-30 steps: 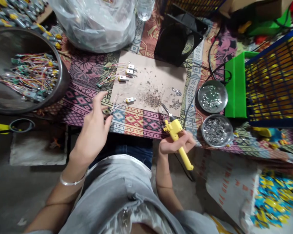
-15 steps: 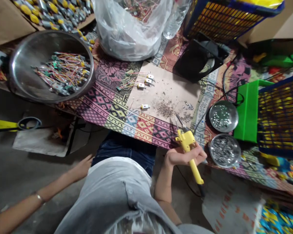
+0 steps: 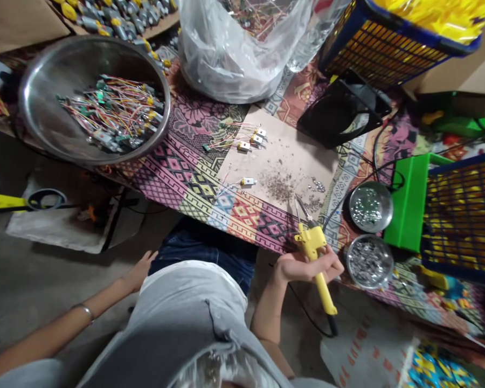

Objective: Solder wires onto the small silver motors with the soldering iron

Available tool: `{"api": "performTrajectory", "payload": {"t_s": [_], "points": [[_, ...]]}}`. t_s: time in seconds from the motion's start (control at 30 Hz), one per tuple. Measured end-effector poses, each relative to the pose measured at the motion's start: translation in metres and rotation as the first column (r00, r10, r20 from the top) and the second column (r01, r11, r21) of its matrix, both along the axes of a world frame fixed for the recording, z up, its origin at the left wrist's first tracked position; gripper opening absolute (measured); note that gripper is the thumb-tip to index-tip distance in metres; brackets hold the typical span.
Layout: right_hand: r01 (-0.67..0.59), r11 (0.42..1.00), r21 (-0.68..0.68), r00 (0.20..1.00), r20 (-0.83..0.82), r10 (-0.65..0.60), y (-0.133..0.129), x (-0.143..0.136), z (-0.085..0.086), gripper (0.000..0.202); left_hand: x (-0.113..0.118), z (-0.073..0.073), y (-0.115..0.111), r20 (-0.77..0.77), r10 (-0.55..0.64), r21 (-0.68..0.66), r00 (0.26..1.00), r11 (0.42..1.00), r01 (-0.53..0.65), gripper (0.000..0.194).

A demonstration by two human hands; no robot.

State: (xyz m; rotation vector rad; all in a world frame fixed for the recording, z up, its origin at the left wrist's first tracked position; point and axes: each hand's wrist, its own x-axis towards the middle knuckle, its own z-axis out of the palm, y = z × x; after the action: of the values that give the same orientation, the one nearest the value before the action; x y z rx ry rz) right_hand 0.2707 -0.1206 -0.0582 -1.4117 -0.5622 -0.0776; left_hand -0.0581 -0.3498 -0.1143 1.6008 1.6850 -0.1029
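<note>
My right hand [image 3: 309,267] is wrapped round a yellow soldering iron [image 3: 313,242] with a trigger-style body. Its metal tip and a thin feed tube point at the near edge of a brown cardboard sheet [image 3: 283,129]. On that sheet lies a small white motor [image 3: 248,182] with thin wires; further back, three similar wired motors [image 3: 244,146] lie together. Dark crumbs and tiny shiny metal bits are scattered near the tip. My left hand [image 3: 139,272] hangs low beside my hip, touching or close to the jeans, fingers stretched out and holding nothing visible.
A steel bowl [image 3: 32,102] of wired motors stands at the left. Behind are a white plastic bag [image 3: 230,81] and a black fan [image 3: 341,110]. Two dishes of small metal parts [image 3: 369,260], a green bin [image 3: 404,207] and blue baskets [image 3: 464,215] stand at the right.
The camera view has shifted slightly, so the bench things sit a little further right and mostly lower. My right hand keeps the same grip on the soldering iron; my left stays by the hip.
</note>
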Motion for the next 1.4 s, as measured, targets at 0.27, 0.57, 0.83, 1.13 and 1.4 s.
{"api": "performTrajectory", "payload": {"t_s": [0.27, 0.57, 0.83, 1.13, 1.4], "points": [[0.012, 0.998, -0.054, 0.999, 0.048, -0.01, -0.001, 0.005, -0.005, 0.026, -0.025, 0.064, 0.019, -0.021, -0.255, 0.334, 0.967, 0.909, 0.247, 0.043], [0.005, 0.999, 0.045, 1.0, 0.007, -0.005, 0.003, 0.003, -0.004, 0.025, 0.097, 0.131, 0.165, 0.144, 0.367, 0.638, 0.919, 0.676, -0.37, 0.03], [0.004, 0.997, -0.079, 1.0, -0.015, -0.005, 0.003, 0.003, 0.0, 0.031, 0.105, 0.111, 0.19, -0.066, 0.448, 0.513, 0.892, 0.782, -0.354, 0.01], [0.007, 0.998, -0.059, 1.0, -0.027, -0.009, 0.003, 0.005, -0.001, 0.03, 0.089, 0.113, 0.191, 0.258, 0.427, 0.648, 0.867, 0.589, -0.483, 0.013], [0.001, 0.996, -0.085, 0.997, -0.082, -0.008, 0.001, 0.001, 0.006, 0.025, 0.067, 0.132, 0.209, 0.271, 0.276, 0.612, 0.922, 0.69, -0.386, 0.02]]}}
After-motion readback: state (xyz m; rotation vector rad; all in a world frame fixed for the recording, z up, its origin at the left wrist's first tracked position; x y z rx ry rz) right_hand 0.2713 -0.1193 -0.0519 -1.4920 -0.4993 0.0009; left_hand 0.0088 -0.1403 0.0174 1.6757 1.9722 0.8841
